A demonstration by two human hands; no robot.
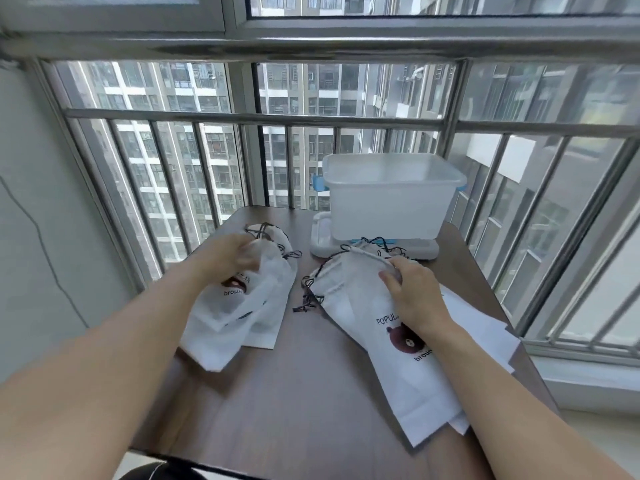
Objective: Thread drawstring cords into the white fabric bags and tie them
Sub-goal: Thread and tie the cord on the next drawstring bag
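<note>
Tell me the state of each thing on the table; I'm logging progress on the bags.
Left hand: grips the left bag, blurred.
Left bag: lifted, crumpled, over a flat pile.
Right hand: rests on the right bag.
Right bag: flat, print up, dark cord at its mouth.
Plastic bin: lidless, upright, contents unclear.

the left hand (230,259) is blurry, so its grip is unclear. the right hand (414,292) covers part of the words on the bag (360,306).
</note>
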